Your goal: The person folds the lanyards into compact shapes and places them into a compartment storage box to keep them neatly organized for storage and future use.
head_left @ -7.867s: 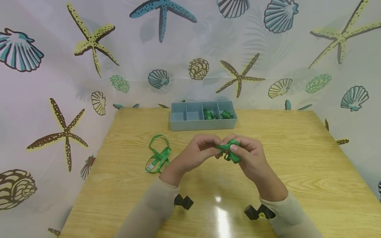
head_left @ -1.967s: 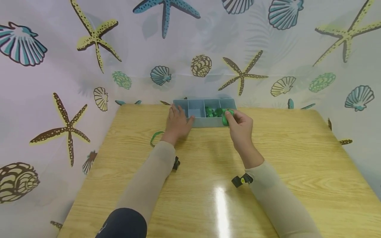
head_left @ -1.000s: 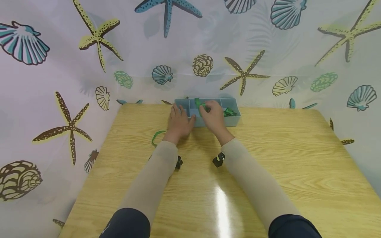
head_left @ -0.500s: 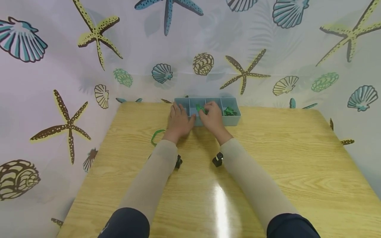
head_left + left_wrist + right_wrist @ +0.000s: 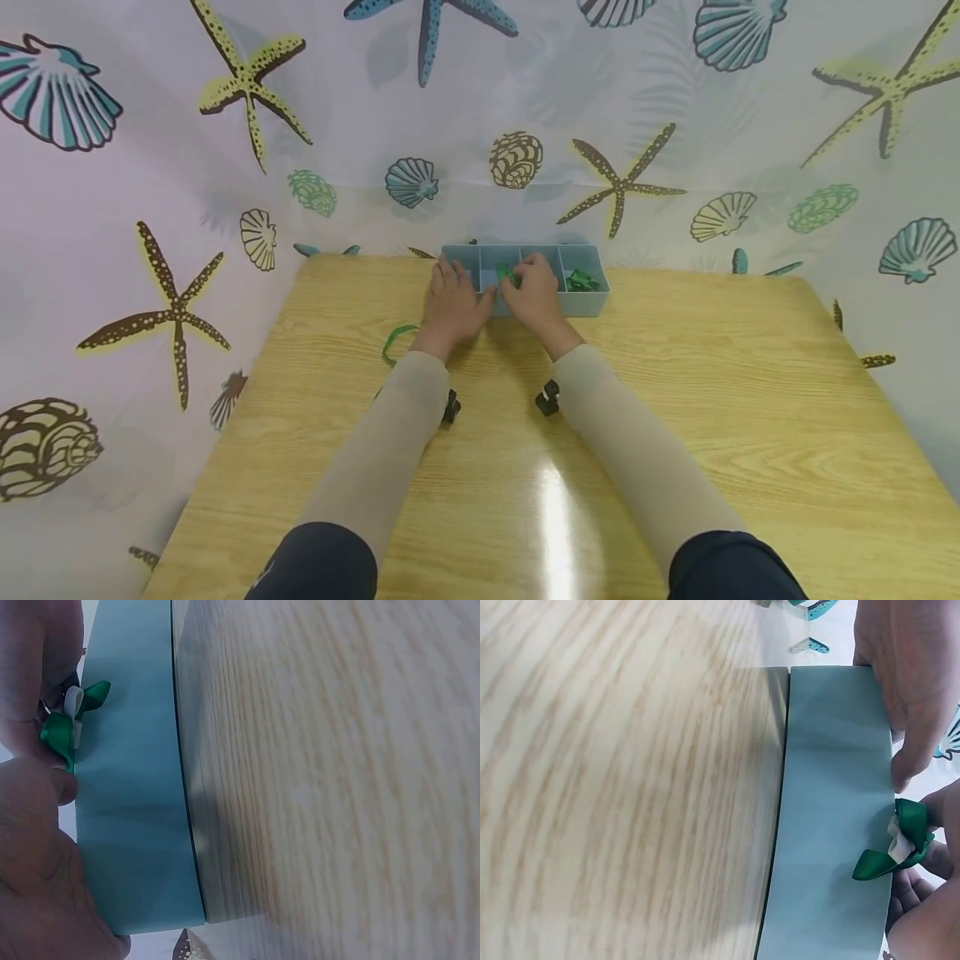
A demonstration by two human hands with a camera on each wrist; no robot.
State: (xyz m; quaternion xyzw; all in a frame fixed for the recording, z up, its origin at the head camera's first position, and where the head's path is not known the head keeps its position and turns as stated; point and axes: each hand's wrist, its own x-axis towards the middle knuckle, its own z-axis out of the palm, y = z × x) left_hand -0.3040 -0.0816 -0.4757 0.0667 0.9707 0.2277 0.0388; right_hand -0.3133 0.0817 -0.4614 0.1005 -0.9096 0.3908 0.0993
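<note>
A pale blue divided box (image 5: pixel 551 306) stands at the back of the table. In the head view my left hand (image 5: pixel 455 310) rests on its left end, fingers spread over the leftmost compartment and thumb along the front rim. My right hand (image 5: pixel 536 298) reaches into the middle of the box. Its fingers pinch a green ribbon bow (image 5: pixel 504 272) at the second compartment from the left. Both wrist views show this bow (image 5: pixel 911 832) by the rim, with a small white piece in it. More green ribbon (image 5: pixel 582 282) lies in the rightmost compartment. The right hand mostly covers the third compartment.
On the table left of the left hand, a green ribbon loop (image 5: pixel 396 342) shows, partly hidden by the left forearm. A shell-and-starfish printed cloth (image 5: pixel 450 125) hangs right behind the box and along both sides of the wooden table (image 5: pixel 712 400).
Both hands worked a ribbon bow over the table earlier. My left hand then went to the box; my right moved from the right compartment leftward and lowered the bow at the second compartment.
</note>
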